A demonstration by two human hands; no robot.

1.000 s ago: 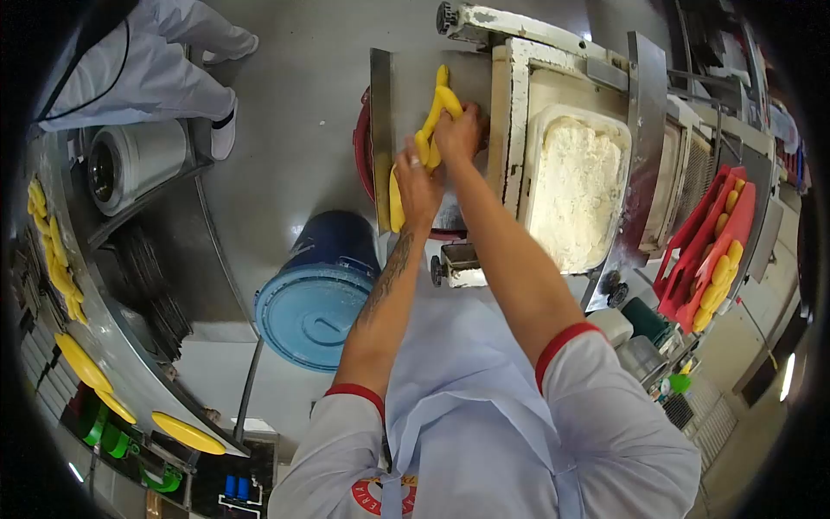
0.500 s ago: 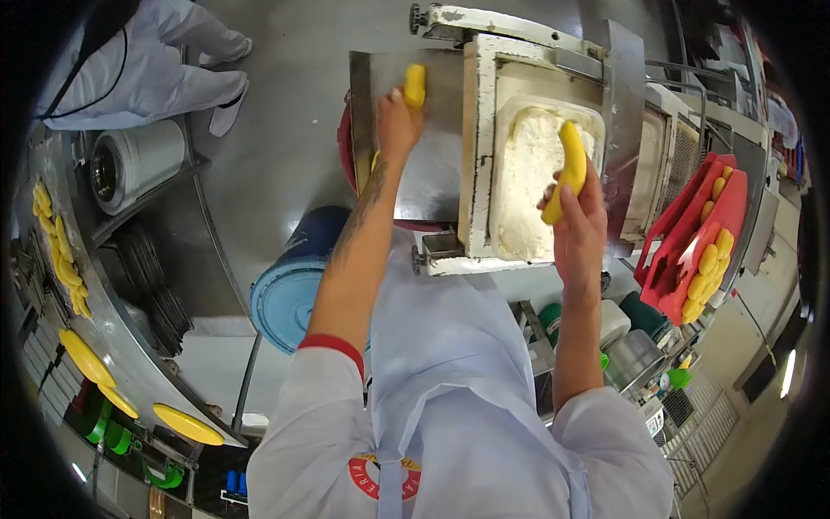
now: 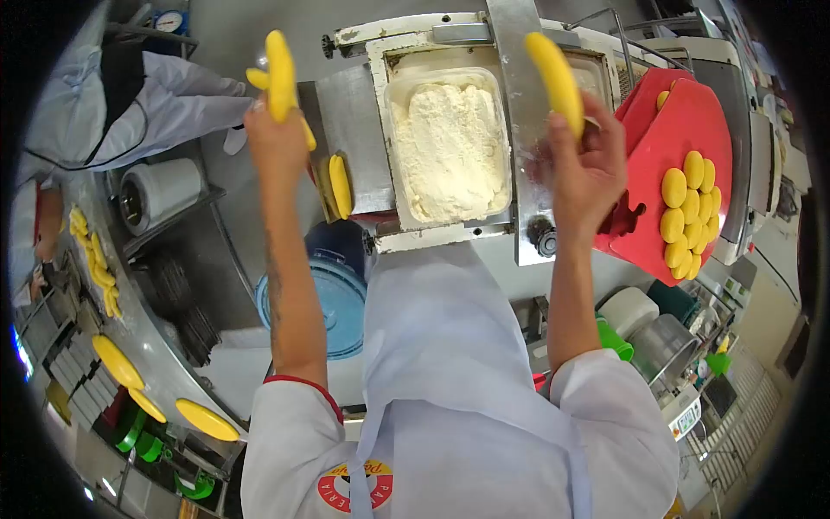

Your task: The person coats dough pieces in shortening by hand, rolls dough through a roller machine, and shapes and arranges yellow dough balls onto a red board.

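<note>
My left hand (image 3: pixel 278 143) is raised to the left of the machine's metal chute, closed around a yellow dough roll (image 3: pixel 280 73). More yellow dough shows behind that roll and beside the fingers; how many pieces are in the hand I cannot tell. Another dough roll (image 3: pixel 340 186) lies at the near left edge of the metal chute (image 3: pixel 367 143). On the other side, my right hand (image 3: pixel 592 160) pinches a long yellow dough roll (image 3: pixel 555 82) near its lower end, above the machine's metal plate (image 3: pixel 527 173). Between the hands sits a clear tub (image 3: pixel 505 130) of pale flour (image 3: pixel 454 151).
Red trays (image 3: pixel 635 147) with several round yellow dough pieces (image 3: pixel 692 203) are at right. A blue lidded bin (image 3: pixel 320 298) stands below the chute. Along the left, a curved metal table (image 3: pixel 164 346) carries more yellow dough. Another person in white (image 3: pixel 177 95) stands at upper left.
My left hand has left the chute and moved left, lifting dough with it. My right hand has risen from over the flour tub with its roll. The view has shifted to the right.
</note>
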